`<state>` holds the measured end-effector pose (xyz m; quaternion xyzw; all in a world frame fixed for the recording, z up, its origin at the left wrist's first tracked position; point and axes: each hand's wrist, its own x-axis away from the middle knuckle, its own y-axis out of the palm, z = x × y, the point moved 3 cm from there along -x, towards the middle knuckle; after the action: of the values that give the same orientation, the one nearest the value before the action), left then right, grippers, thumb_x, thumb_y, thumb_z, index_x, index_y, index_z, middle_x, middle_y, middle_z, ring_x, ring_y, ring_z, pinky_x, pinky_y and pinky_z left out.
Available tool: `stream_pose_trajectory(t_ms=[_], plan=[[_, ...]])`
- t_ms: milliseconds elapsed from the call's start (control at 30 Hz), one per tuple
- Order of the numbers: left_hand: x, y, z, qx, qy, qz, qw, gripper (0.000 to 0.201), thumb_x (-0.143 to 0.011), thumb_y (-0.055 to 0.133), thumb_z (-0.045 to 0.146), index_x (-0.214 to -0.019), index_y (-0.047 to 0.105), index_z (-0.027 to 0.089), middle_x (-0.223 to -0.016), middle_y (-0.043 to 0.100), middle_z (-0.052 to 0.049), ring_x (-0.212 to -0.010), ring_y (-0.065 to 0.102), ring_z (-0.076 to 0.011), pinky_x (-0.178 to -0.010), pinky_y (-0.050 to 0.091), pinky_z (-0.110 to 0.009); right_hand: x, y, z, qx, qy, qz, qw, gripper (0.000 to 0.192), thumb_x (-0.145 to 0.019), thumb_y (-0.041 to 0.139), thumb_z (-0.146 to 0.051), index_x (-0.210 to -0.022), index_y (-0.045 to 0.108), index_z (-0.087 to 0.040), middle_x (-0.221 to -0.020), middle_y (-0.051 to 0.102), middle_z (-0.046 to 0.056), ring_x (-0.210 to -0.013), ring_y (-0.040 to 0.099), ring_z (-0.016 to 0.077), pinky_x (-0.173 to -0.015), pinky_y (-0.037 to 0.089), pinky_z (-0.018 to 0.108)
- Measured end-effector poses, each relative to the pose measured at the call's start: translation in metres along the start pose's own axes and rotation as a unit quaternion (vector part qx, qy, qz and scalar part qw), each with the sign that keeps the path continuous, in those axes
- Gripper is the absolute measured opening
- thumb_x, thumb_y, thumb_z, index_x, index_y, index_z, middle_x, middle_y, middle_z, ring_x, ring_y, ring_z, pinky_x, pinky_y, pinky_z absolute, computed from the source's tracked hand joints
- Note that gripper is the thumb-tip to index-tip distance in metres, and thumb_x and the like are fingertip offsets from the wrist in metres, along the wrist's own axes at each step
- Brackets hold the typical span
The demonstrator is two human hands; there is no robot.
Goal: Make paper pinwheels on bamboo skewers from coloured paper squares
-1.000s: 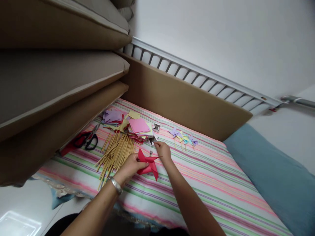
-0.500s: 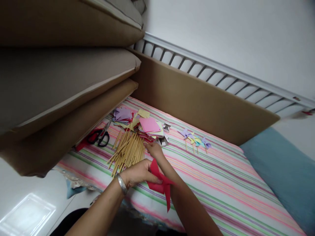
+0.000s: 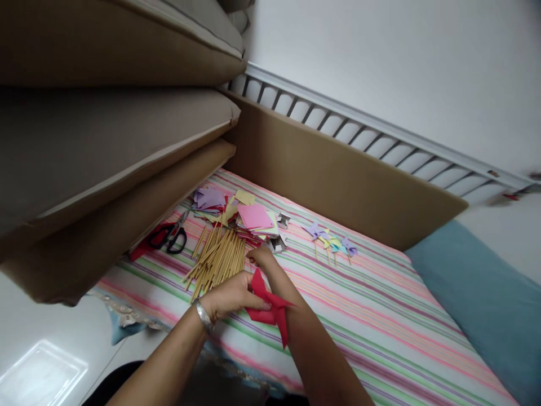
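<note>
A red paper pinwheel is pinched at its centre by the left hand, thumb and fingers closed over the folded hub; this grip is judged to keep the four folded points gathered so they do not spring apart. The pinwheel is held just above the striped bedsheet, near the front edge of the bed, with one blade hanging downward against the right forearm.

The right hand is extended forward across the left, palm down, its fingertips at the near end of the pile of wooden sticks. Whether a stick is already gripped cannot be told; the fingers are curled and partly hidden.

Pose: both forearms enter from the bottom of the view, crossed closely. A metal bangle is worn on the left wrist.

Supplies are laid within reach beyond the sticks: a stack of coloured paper squares, topped by pink, and scissors to the left, against the brown cushion. Finished small pinwheels are set apart to the right, well clear of the raw materials.
</note>
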<state>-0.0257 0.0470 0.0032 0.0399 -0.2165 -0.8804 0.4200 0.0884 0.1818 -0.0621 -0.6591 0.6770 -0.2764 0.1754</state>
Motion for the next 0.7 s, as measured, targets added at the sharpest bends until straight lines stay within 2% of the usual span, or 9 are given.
stream_pose_trajectory(t_ms=[67,133,200,267,333,467,567,700], plan=[[-0.001,0.0,0.002,0.007,0.004,0.006,1.0,0.022,-0.052,0.078,0.031,-0.061,0.068,0.013,-0.054,0.059,0.001,-0.052,0.047,-0.0093,-0.055,0.035,-0.022,0.01,-0.015,-0.001,-0.055,0.037,-0.021,0.998,0.027,-0.087,0.053,-0.031,-0.107,0.056,-0.014,-0.104,0.06,0.007,-0.086,0.06,0.0164,-0.074,0.052,0.035],[-0.003,0.0,0.004,0.006,0.013,0.01,1.0,0.022,-0.053,0.078,0.031,-0.063,0.069,0.013,-0.056,0.06,0.001,-0.052,0.046,-0.0093,-0.055,0.035,-0.022,0.026,-0.037,0.001,-0.122,0.054,-0.027,0.991,0.019,-0.082,0.058,-0.03,-0.087,0.06,-0.012,-0.084,0.064,0.006,-0.072,0.062,0.0153,-0.064,0.051,0.03],[-0.006,0.0,0.006,-0.004,0.02,0.019,1.0,0.02,-0.054,0.077,0.03,-0.062,0.069,0.014,-0.054,0.059,0.001,-0.051,0.045,-0.0089,-0.053,0.033,-0.022,0.048,-0.059,0.004,-0.192,0.049,-0.017,0.98,0.017,-0.075,0.062,-0.03,-0.071,0.056,-0.014,-0.067,0.064,0.004,-0.063,0.062,0.0158,-0.058,0.05,0.027],[-0.009,0.001,0.005,-0.013,0.024,0.028,0.999,0.02,-0.055,0.077,0.03,-0.061,0.068,0.014,-0.053,0.058,0.001,-0.049,0.044,-0.0088,-0.051,0.033,-0.022,0.072,-0.074,0.009,-0.259,0.036,-0.009,0.965,0.017,-0.071,0.062,-0.032,-0.073,0.053,-0.017,-0.065,0.063,0.001,-0.062,0.063,0.0155,-0.059,0.05,0.027],[-0.014,0.003,0.004,-0.01,0.038,0.042,0.998,0.02,-0.056,0.077,0.031,-0.062,0.068,0.013,-0.057,0.059,-0.001,-0.053,0.047,-0.0101,-0.053,0.035,-0.022,0.094,-0.077,0.014,-0.332,0.025,-0.016,0.943,0.02,-0.066,0.065,-0.033,-0.075,0.054,-0.018,-0.061,0.061,-0.002,-0.056,0.059,0.013,-0.055,0.048,0.025],[-0.025,0.008,0.001,-0.021,0.091,0.085,0.992,0.016,-0.06,0.075,0.027,-0.067,0.069,0.014,-0.069,0.063,-0.003,-0.068,0.055,-0.0142,-0.068,0.042,-0.025,0.117,-0.067,0.022,-0.482,0.016,-0.033,0.875,0.02,-0.06,0.072,-0.026,-0.073,0.061,-0.018,-0.061,0.061,-0.002,-0.051,0.054,0.0087,-0.049,0.043,0.02],[-0.031,0.011,-0.002,-0.048,0.102,0.12,0.986,0.016,-0.061,0.075,0.027,-0.068,0.069,0.014,-0.069,0.063,-0.003,-0.071,0.056,-0.0157,-0.072,0.043,-0.027,0.12,-0.062,0.023,-0.51,0.028,-0.043,0.859,0.018,-0.06,0.073,-0.025,-0.074,0.063,-0.018,-0.067,0.064,0.0,-0.058,0.059,0.0109,-0.053,0.045,0.021],[-0.039,0.013,-0.007,-0.075,0.095,0.156,0.98,0.016,-0.059,0.076,0.026,-0.066,0.066,0.015,-0.066,0.062,-0.002,-0.066,0.056,-0.0149,-0.07,0.044,-0.027,0.118,-0.07,0.02,-0.523,0.034,-0.034,0.851,0.019,-0.057,0.075,-0.023,-0.073,0.065,-0.018,-0.068,0.064,-0.001,-0.06,0.059,0.0111,-0.055,0.047,0.021]])
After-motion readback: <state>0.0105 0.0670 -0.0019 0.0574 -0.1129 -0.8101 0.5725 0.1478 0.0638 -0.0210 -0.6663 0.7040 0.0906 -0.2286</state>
